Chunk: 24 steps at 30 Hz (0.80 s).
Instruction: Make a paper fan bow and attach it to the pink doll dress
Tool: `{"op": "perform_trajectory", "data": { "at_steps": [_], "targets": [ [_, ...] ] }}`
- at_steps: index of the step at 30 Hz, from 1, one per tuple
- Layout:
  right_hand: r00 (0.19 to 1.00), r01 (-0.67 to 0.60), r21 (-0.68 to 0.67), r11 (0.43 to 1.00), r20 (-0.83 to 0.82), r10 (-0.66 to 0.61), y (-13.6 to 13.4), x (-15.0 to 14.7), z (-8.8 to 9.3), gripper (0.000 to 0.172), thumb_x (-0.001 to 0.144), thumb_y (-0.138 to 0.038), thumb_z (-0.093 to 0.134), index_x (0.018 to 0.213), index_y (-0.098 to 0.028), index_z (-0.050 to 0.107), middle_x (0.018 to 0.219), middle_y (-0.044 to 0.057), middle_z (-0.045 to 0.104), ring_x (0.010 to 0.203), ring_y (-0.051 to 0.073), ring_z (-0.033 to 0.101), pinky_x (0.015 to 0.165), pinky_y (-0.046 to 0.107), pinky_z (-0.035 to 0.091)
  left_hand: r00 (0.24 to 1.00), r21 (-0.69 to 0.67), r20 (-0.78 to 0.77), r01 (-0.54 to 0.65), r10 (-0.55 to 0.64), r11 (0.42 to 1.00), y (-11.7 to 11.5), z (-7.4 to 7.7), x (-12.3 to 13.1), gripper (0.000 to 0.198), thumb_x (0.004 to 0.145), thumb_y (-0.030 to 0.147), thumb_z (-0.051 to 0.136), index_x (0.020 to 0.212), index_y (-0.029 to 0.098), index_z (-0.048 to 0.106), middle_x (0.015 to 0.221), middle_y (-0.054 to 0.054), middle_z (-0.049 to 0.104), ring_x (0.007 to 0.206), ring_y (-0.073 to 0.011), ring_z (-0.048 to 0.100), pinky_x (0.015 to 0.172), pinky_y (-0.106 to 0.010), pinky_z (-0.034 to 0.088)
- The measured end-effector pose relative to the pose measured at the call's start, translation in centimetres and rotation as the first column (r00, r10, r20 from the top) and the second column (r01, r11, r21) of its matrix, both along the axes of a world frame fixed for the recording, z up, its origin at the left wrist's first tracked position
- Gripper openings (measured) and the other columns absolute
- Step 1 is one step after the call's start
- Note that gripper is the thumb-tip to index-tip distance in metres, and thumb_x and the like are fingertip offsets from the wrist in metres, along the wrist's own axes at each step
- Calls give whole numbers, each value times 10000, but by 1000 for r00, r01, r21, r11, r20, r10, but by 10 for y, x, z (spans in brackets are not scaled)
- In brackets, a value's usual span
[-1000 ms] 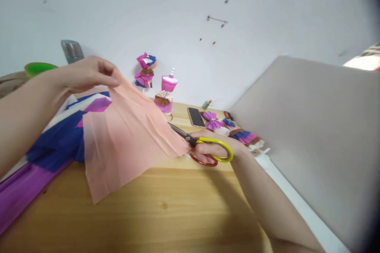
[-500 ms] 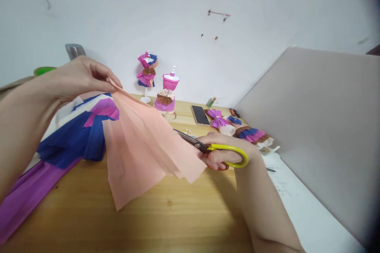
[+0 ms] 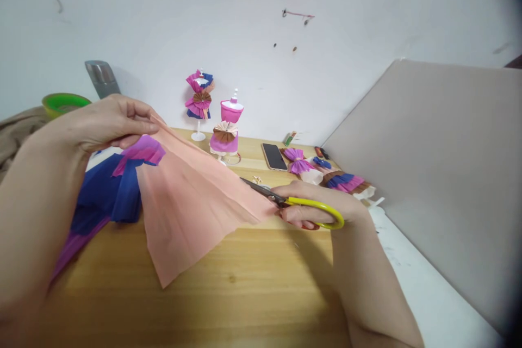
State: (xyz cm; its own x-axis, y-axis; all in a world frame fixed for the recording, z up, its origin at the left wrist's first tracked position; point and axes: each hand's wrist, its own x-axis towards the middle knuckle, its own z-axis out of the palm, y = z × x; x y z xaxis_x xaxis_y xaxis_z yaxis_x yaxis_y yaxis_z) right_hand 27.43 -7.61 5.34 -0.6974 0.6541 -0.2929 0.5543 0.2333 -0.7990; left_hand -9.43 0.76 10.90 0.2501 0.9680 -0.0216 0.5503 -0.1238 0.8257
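My left hand point(image 3: 116, 119) pinches the upper left edge of a sheet of peach crepe paper point(image 3: 191, 206), which hangs over the table in loose folds. In my right hand point(image 3: 304, 209) is a pair of scissors point(image 3: 322, 205), one handle yellow and the other red. Their dark blades lie against the right edge of the peach paper. Part of the blades is hidden, so how far they are parted is unclear. Beneath my left hand lie sheets of blue crepe paper point(image 3: 100, 190) and purple crepe paper point(image 3: 141, 152).
Two small dress forms stand at the back, one in ruffles point(image 3: 199, 99) and one in pink point(image 3: 226, 136). A phone point(image 3: 274, 156) and paper dresses point(image 3: 299, 163) lie to the right, before a grey panel point(image 3: 440, 157). A green bowl point(image 3: 65, 102) and a metallic flask point(image 3: 101, 77) are at left.
My left hand has come down a little. The peach paper is stretched tauter, and its right corner has lifted toward the scissors. The view has shifted slightly.
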Motion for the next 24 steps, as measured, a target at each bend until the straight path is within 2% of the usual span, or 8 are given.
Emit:
{"op": "perform_trajectory", "data": {
  "at_steps": [3,6,11,13,15,18,20,24],
  "targets": [
    [1000,-11,17,1000,10,11,1,1,-2,305,886,-475,521,787,-195,451,568,-37,489,442,92,484,366,182,367,999,-76,-12,29,-30,997,5,-2,-3,191,806,193,622,978,123,669,323,82,387,323,-26,282,371,-140,182],
    [999,-35,31,999,35,34,1,-1,-3,361,892,-540,497,800,-194,451,572,-36,485,448,96,491,375,186,375,999,-84,11,35,-34,996,6,-6,2,163,804,173,621,957,127,652,335,85,393,321,-24,271,355,-139,144],
    [998,-45,60,997,34,43,2,-6,-3,405,895,-576,478,830,-176,484,575,-33,489,441,84,477,390,181,381,928,-45,372,30,-11,999,12,-20,13,88,721,89,631,807,106,629,457,31,519,426,-54,452,439,-152,364],
    [998,-50,59,997,26,49,2,-7,-3,397,899,-566,474,835,-173,486,578,-31,489,442,84,474,394,180,382,894,-65,447,19,12,998,14,-27,15,174,695,119,669,867,95,668,509,14,544,462,-69,490,468,-171,410],
    [999,-51,58,997,19,49,3,-6,-4,380,900,-549,479,835,-175,484,576,-34,486,442,86,473,396,182,384,885,-78,465,38,2,996,15,-34,14,323,663,171,735,977,107,692,552,13,552,471,-64,488,450,-166,396],
    [999,-49,58,997,15,49,4,-6,-5,363,896,-532,494,827,-176,478,573,-36,478,444,91,481,398,186,387,927,-74,375,55,-23,996,13,-40,12,509,612,237,798,1101,150,682,621,10,572,480,-57,476,424,-162,365],
    [998,-56,51,997,14,55,5,-6,-5,353,897,-520,500,829,-175,475,584,-35,480,455,93,490,404,188,391,967,-60,255,45,-29,997,10,-43,10,544,595,269,802,1117,169,683,690,-12,605,533,-82,515,447,-178,389],
    [998,-63,39,997,16,62,8,-5,-8,333,904,-499,509,858,-170,485,610,-36,481,472,89,490,411,184,391,997,-20,52,63,-62,998,8,-47,8,370,569,310,789,904,171,718,795,-43,653,653,-128,570,523,-199,420]
  ]
}}
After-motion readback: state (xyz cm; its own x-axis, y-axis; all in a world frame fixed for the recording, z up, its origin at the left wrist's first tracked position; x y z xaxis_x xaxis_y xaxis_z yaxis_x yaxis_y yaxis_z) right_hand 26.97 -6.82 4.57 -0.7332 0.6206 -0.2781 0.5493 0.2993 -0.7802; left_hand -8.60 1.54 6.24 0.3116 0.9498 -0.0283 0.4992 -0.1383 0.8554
